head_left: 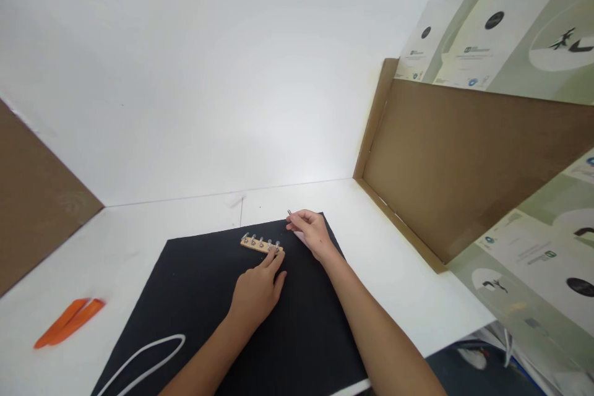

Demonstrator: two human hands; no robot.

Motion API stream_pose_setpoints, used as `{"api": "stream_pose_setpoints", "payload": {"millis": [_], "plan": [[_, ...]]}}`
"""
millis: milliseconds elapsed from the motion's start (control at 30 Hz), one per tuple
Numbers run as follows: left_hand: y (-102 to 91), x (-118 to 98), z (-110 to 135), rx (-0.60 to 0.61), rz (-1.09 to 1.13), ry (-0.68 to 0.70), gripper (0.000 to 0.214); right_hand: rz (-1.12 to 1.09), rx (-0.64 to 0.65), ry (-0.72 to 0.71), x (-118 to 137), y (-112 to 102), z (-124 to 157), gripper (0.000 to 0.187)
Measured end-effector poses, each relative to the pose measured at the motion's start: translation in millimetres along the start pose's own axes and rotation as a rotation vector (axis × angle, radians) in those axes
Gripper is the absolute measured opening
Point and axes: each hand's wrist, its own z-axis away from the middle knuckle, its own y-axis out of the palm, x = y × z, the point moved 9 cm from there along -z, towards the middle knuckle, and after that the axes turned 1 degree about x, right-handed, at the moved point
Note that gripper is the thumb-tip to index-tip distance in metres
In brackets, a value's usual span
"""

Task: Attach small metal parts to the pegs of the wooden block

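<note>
The work area is a white table (297, 198) with a white wall behind it. Brown cardboard panels (464, 161) stand along the left and right sides of the table, and printed green and white sheets (510, 31) are fixed on the right panel's upper part and lower part.

A black mat (288, 322) lies on the table, towards the near edge, and its far corner comes close to the right panel. Near the left edge of the table there are two orange plastic pry tools (69, 322), lying side by side. A white cable (143, 359) makes a loop across the near left corner of the mat.

Close to the far edge of the mat lies a wooden strip (261, 244), with five metal bolts standing up in one row. The fingers of the left hand (257, 297) touch its near side, at the right end. I cannot tell if they are clamped on it. The right hand (312, 234) is just beside the strip, at the far corner of the mat, and its thumb and forefinger are pinched together on a small metal screw (289, 213).
</note>
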Motion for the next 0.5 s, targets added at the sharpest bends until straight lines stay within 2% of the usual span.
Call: {"api": "stream_pose_setpoints", "payload": {"millis": [267, 500], "plan": [[8.0, -3.7, -6.1, 0.056, -0.069, 0.042, 0.052, -0.020, 0.001, 0.027, -1.7, 2.8, 2.1, 0.025], [4.0, 3.8, -10.3, 0.048, 0.135, 0.030, 0.050, -0.001, 0.006, 0.050, -8.5, 3.5, 1.5, 0.030]]}}
